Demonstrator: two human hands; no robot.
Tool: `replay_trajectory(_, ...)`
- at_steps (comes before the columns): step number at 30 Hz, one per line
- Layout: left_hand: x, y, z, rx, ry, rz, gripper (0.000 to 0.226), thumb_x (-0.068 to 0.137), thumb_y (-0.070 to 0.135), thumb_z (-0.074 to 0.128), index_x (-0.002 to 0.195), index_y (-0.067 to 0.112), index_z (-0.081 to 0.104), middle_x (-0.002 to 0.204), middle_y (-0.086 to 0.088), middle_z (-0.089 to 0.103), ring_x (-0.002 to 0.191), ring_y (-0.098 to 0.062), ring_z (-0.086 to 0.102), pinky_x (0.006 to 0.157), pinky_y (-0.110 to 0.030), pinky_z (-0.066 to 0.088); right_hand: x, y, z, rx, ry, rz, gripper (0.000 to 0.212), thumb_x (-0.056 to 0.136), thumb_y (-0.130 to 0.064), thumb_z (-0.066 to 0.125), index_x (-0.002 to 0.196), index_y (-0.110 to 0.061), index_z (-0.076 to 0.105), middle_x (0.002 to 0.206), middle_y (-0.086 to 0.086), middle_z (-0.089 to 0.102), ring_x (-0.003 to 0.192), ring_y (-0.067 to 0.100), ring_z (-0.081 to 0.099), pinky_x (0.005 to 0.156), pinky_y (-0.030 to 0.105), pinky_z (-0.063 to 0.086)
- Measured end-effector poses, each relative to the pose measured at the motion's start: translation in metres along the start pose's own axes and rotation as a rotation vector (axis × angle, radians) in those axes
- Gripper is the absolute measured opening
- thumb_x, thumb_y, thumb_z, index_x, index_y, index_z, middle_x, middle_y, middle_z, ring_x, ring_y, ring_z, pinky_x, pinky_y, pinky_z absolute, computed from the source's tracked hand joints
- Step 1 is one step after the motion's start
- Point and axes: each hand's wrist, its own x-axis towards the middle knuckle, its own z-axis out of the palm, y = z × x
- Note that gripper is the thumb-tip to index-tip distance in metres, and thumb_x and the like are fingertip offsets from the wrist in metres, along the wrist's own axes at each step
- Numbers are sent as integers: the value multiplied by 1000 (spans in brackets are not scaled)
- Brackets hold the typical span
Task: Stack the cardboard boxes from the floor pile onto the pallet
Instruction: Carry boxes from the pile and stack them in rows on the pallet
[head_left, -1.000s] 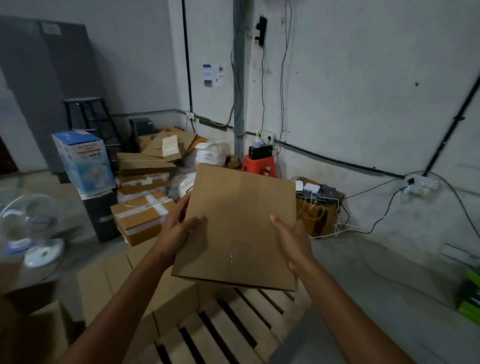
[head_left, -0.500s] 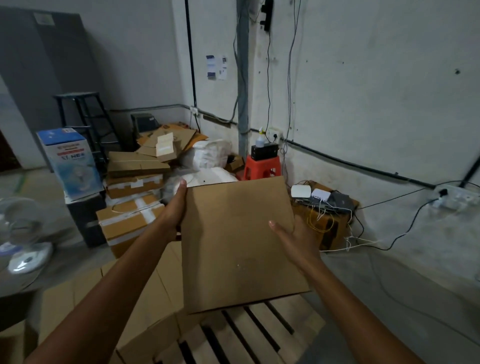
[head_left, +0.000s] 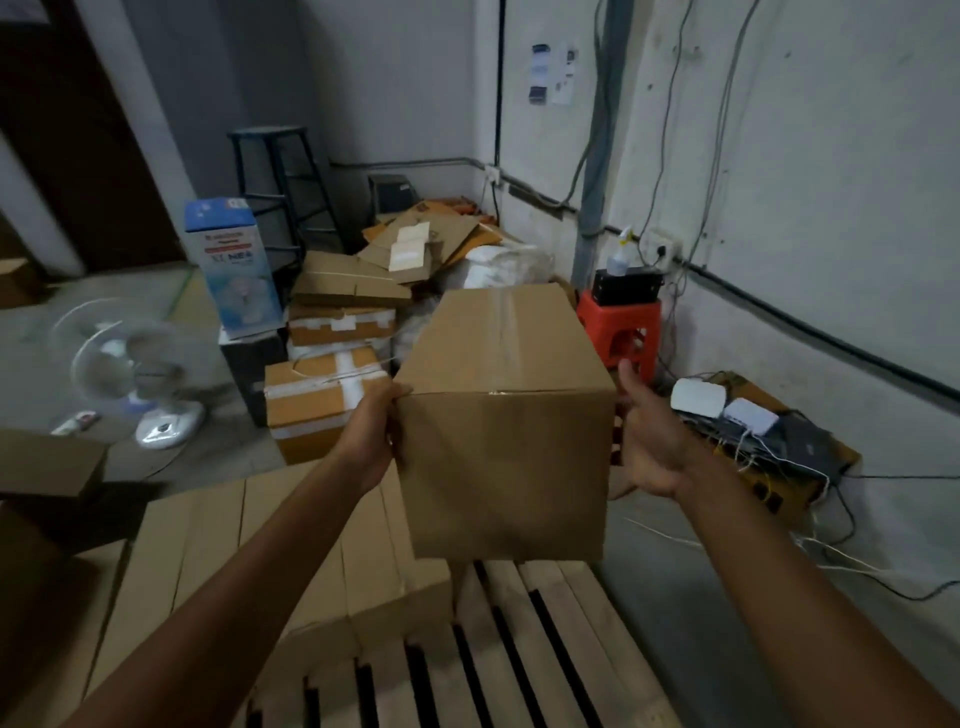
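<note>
- Our left hand (head_left: 371, 434) grips the left face of the plain brown cardboard box (head_left: 506, 452), with the thumb hooked at its near top corner. The fingers run out of sight along that side.
- Our right hand (head_left: 649, 441) lies flat on the right face, thumb up. The palm presses and does not wrap.
- So we judge it's a squeeze hold, with nothing showing underneath. If either palm relaxes, the box could slide straight down between them.
- The box hangs in the air, roughly level, its taped seam on top. It is above the far part of the slatted wooden pallet (head_left: 545, 649), just right of the row of tan cartons (head_left: 291, 561) already lying there.
- If we lower it tight against that row, our left knuckles could get pinched between cardboard and cardboard.
- If we land it too far out, a bottom edge may overhang the pallet's far end or sit on a gap between slats. The box would then rock or tip off.
- If we swing right, the white router boxes (head_left: 697, 397) and loose cables on the low carton beside the pallet are close enough to clip.
- Past the box stands the red plastic stool (head_left: 618, 327), and a box that tips forward could knock it.
</note>
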Motion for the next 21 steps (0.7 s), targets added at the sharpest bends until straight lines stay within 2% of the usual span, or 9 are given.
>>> replay_trajectory(2,10,-8,19,32,-36,99,29,97,25,53,125,21,60,128,-8,57,118,-29,52,96,-40,42,30,-19,-22,24,-17,83,117,47,-89,73,148,-39,44,152,5,43,141,47,34,84,87,31)
replay_trajectory(3,14,-9,31,47,-43,123,37,95,26,55,132,24,57,131,-6,58,119,-26,52,97,-40,43,47,-26,-31,23,19,100,116,51,-82,78,151,-39,38,156,4,36,144,47,28,83,87,30)
replay_trajectory(4,20,-11,42,54,-33,134,46,90,28,57,137,27,54,133,-4,57,121,-25,52,99,-41,44,62,-31,-39,12,56,103,106,62,-73,78,152,-37,37,155,4,36,144,45,29,86,85,31)
replay_trajectory(6,33,-15,63,57,-11,113,64,80,30,59,143,32,49,136,-1,57,123,-24,52,105,-47,41,92,-40,-54,14,78,95,80,78,-58,75,147,-29,45,145,8,50,135,42,44,94,80,33)
replay_trajectory(9,55,-28,79,81,-3,61,77,75,27,61,149,40,42,145,3,50,128,-27,48,107,-52,40,130,-47,-74,-11,80,86,62,79,-48,77,134,-27,58,128,12,64,114,40,59,92,75,41)
replay_trajectory(13,81,-54,82,121,32,10,86,70,21,57,151,42,37,145,1,47,125,-32,49,99,-56,48,172,-37,-80,-105,48,92,38,89,-41,69,124,-27,64,122,7,69,107,35,63,93,67,45)
replay_trajectory(16,104,-73,86,196,64,-29,85,71,25,54,152,42,32,136,1,52,120,-30,53,95,-55,50,205,-20,-78,-130,44,91,33,92,-42,66,123,-32,63,129,4,65,116,35,59,97,67,42)
replay_trajectory(19,132,-103,83,260,63,-53,78,79,43,60,152,40,31,141,5,52,127,-25,52,102,-54,48,235,-1,-79,-118,58,108,8,97,-36,62,103,-31,62,119,2,65,105,27,58,94,56,40)
replay_trajectory(21,155,-132,77,298,65,-86,90,80,55,65,157,34,24,152,9,43,136,-21,46,111,-51,41,264,22,-84,-119,86,126,7,98,-34,61,103,-30,60,106,-1,63,96,24,55,93,56,38)
